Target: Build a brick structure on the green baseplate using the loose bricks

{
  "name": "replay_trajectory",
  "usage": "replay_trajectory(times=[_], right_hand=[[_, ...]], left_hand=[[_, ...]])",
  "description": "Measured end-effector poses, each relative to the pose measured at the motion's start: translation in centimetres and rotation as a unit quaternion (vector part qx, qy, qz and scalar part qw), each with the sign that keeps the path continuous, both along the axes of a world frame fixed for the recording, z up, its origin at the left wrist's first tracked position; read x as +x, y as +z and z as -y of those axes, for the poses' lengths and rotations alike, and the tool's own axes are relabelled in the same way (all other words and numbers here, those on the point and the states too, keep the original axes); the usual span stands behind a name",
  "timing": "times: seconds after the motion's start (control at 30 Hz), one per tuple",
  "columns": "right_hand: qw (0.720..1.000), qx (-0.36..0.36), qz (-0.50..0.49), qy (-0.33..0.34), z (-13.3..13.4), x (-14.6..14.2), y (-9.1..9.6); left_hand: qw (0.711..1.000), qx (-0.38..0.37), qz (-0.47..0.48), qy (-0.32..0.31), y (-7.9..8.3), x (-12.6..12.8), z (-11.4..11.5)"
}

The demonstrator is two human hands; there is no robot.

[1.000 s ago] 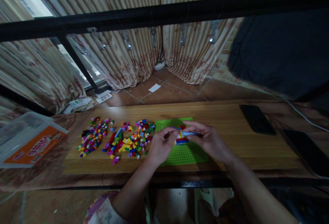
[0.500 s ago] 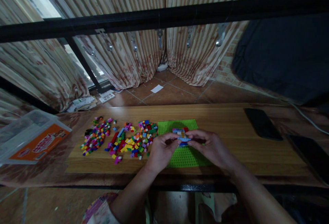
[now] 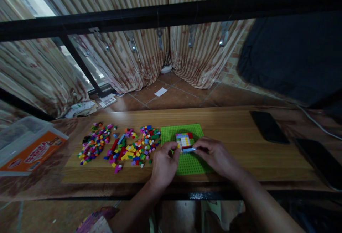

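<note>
A square build of toy building bricks (image 3: 185, 140), red, white, yellow, purple and green, sits on the green baseplate (image 3: 191, 167). Along its near edge lies a long light blue brick (image 3: 188, 150). The thumb and fingers of my right hand (image 3: 217, 155) are closed on this brick's right end. My left hand (image 3: 165, 162) is at the left near corner of the build, its thumb and forefinger pinched at a small yellow brick (image 3: 179, 145). The fingertips partly hide that yellow piece.
Loose coloured bricks (image 3: 130, 151) are spread left of the baseplate on the wooden board (image 3: 235, 126). A clear plastic box (image 3: 34, 151) with an orange label stands at the far left. Two dark phones (image 3: 269, 127) lie at the right. A black metal bar (image 3: 171, 14) crosses above.
My hands have moved apart from their pinch together over the build, uncovering its top. The light blue brick now lies at its near edge. The view has shifted slightly.
</note>
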State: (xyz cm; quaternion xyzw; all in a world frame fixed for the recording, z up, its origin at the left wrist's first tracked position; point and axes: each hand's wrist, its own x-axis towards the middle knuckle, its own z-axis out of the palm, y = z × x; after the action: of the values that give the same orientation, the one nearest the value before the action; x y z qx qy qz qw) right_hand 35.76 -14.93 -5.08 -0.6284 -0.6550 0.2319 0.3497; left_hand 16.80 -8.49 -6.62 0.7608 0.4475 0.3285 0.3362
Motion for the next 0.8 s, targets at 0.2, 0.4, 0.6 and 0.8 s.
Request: replay_trajectory(times=[0.2,0.4,0.6,0.8], right_hand=[[0.999,0.013,-0.012,-0.047,-0.6,-0.3,-0.4],[0.997,-0.004,-0.040,-0.071,-0.6,-0.7,-0.5],[0.989,-0.016,-0.100,-0.105,-0.6,-0.3,-1.1],[0.979,-0.089,-0.128,-0.132,-0.6,0.4,-1.1]], left_hand=[[1.000,-0.017,-0.007,-0.014,0.0,0.3,-0.4],[0.999,-0.040,-0.012,-0.002,0.2,1.0,-0.7],[0.998,-0.060,0.004,0.004,0.0,1.4,-1.0],[0.998,-0.061,0.014,0.001,-0.6,1.5,-1.0]])
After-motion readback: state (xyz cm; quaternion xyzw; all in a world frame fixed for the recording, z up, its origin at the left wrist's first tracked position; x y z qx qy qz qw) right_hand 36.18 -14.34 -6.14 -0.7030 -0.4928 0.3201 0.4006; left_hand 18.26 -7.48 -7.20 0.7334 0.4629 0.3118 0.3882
